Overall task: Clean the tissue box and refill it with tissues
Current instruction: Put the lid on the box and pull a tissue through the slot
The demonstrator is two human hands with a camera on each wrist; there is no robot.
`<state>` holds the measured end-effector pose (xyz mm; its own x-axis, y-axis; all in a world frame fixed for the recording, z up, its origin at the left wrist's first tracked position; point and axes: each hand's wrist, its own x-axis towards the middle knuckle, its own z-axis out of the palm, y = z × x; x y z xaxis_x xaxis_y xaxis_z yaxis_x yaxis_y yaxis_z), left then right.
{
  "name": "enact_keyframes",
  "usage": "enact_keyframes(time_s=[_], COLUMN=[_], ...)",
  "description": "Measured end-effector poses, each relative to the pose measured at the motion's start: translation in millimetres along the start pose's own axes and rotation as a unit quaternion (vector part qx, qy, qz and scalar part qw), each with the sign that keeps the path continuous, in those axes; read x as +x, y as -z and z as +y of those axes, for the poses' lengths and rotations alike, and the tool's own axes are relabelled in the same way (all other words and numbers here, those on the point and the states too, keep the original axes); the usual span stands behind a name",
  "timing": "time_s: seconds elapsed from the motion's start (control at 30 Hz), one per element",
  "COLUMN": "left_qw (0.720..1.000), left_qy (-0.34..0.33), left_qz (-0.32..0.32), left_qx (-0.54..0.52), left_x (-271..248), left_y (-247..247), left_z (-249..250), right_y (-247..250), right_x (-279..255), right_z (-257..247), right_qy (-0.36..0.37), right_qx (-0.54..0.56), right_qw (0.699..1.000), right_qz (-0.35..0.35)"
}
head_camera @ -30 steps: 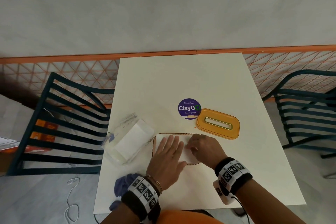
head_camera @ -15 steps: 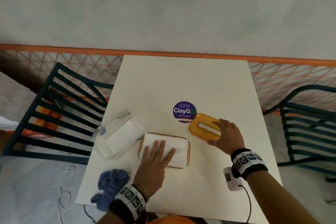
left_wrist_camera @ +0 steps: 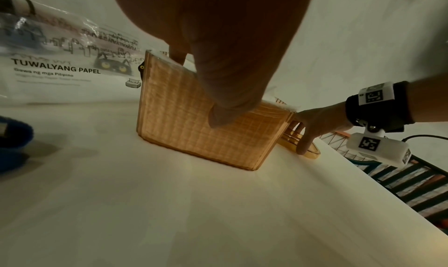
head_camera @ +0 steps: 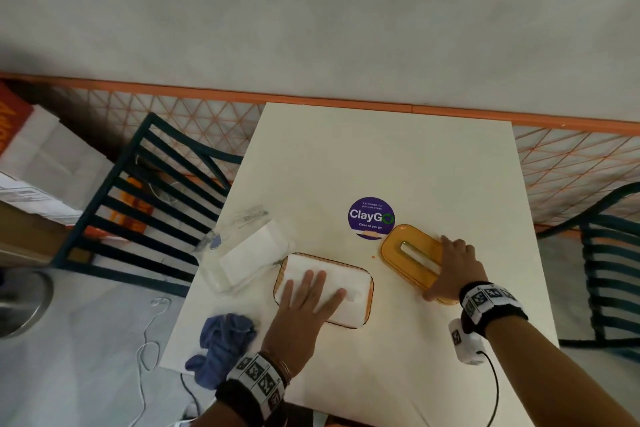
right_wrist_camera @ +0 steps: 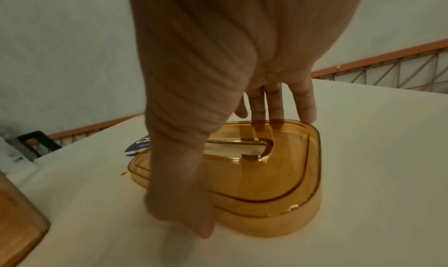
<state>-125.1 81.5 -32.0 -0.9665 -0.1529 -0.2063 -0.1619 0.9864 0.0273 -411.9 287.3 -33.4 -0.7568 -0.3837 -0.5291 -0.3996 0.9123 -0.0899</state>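
The amber tissue box (head_camera: 367,291) stands near the table's front, filled with white tissues (head_camera: 349,276). My left hand (head_camera: 311,288) lies flat on the tissues with fingers straight and spread; in the left wrist view the box (left_wrist_camera: 189,121) shows below that hand's fingers (left_wrist_camera: 225,116). The amber lid (head_camera: 405,246) with its slot lies to the right of the box. My right hand (head_camera: 441,269) grips the lid's right end. In the right wrist view the thumb (right_wrist_camera: 189,204) is on the lid's (right_wrist_camera: 261,177) near edge and the fingers (right_wrist_camera: 276,106) on its far edge.
An opened clear tissue pack (head_camera: 242,250) lies left of the box, a crumpled blue cloth (head_camera: 221,340) at the table's (head_camera: 381,156) front left corner. A purple round sticker (head_camera: 370,218) sits behind the lid. Dark slatted chairs stand left (head_camera: 138,211) and right (head_camera: 609,270).
My right hand left the tissues, moved right to the lid and took hold of its end. My left hand stayed flat on the tissues.
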Motion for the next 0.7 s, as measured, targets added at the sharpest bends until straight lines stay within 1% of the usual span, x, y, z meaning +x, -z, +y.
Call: enact_keyframes(time_s=[0.07, 0.13, 0.17, 0.23, 0.33, 0.4, 0.53, 0.63, 0.7], left_qw=[1.0, 1.0, 1.0, 1.0, 0.999, 0.999, 0.996, 0.994, 0.992], left_qy=[0.001, 0.004, 0.005, 0.005, -0.001, -0.008, -0.026, -0.042, -0.039], left_qz=[0.006, 0.008, 0.009, 0.008, 0.008, 0.006, 0.007, 0.057, 0.072], left_qx=[-0.004, -0.009, -0.011, -0.021, -0.033, -0.046, -0.085, -0.088, -0.096], left_x=[0.3, 0.4, 0.2, -0.4, -0.3, 1.4, 2.0, -1.8, -6.7], left_y=[0.0, -1.4, -2.1, -3.3, -3.2, -4.2, 2.0, 7.9, 7.6], left_z=[-1.0, -1.8, -1.9, -2.3, -3.7, -5.5, -9.3, -12.9, -18.7], right_y=[8.6, 17.7, 21.6, 27.3, 25.8, 16.9, -2.4, -3.0, -2.6], right_x=[-15.4, -37.7, -50.6, -80.3, -114.8, -121.3, -114.7, -109.1, -107.8], right_z=[0.7, -2.8, -7.7, -26.0, -67.2, -92.0, -121.7, -136.6, -142.7], right_qy=[-0.016, -0.008, 0.007, 0.061, 0.157, 0.189, 0.191, 0.186, 0.186], right_qx=[0.066, 0.149, 0.185, 0.23, 0.222, 0.197, 0.16, 0.132, 0.115], right_qw=[0.998, 0.989, 0.982, 0.971, 0.962, 0.961, 0.968, 0.973, 0.975], right_qz=[-0.005, 0.011, 0.024, 0.036, 0.026, 0.027, 0.038, 0.023, 0.024])
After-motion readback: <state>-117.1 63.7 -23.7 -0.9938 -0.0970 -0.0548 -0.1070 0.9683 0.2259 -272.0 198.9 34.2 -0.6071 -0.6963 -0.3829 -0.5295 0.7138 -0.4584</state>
